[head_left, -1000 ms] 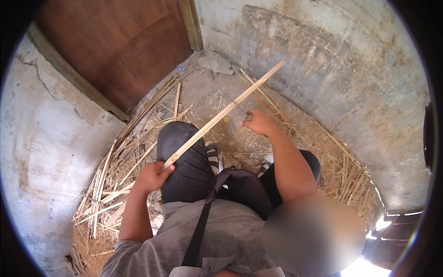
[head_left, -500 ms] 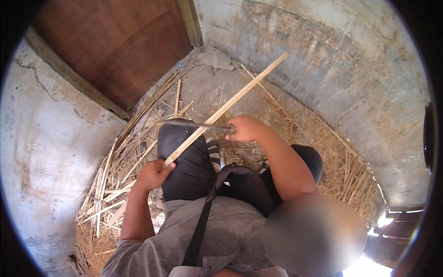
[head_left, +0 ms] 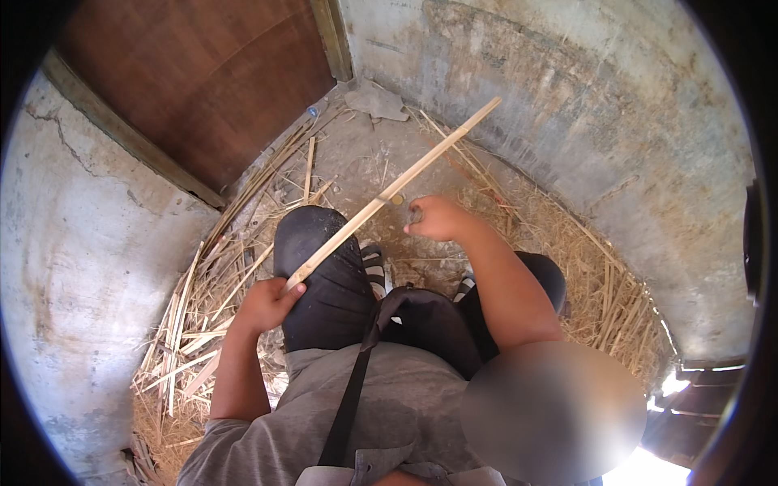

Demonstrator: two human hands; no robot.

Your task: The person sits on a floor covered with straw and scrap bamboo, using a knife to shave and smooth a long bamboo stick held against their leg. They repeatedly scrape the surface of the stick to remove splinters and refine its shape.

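Note:
A long pale split-bamboo strip (head_left: 438,154) slants from my left hand up and to the right, across my left knee. My left hand (head_left: 271,304) is closed on its near end, thumb on top. My right hand (head_left: 439,219) is curled round the dark handle of a knife (head_left: 415,216), right of the strip's middle. Little of the blade shows; a thin dark bit lies at the strip near the hand. Black trousers (head_left: 316,267) cover my bent knees.
Loose bamboo strips (head_left: 182,332) lie heaped to the left, and pale shavings (head_left: 600,300) cover the floor at right. A brown door (head_left: 203,73) stands at the far left. Stained walls (head_left: 567,89) curve round both sides. A flat grey stone (head_left: 377,104) lies by the far wall.
The knife blade, which lay across the strip pointing left, has swung out of plain sight. My right hand has shifted slightly right; the strip and my left hand have hardly moved.

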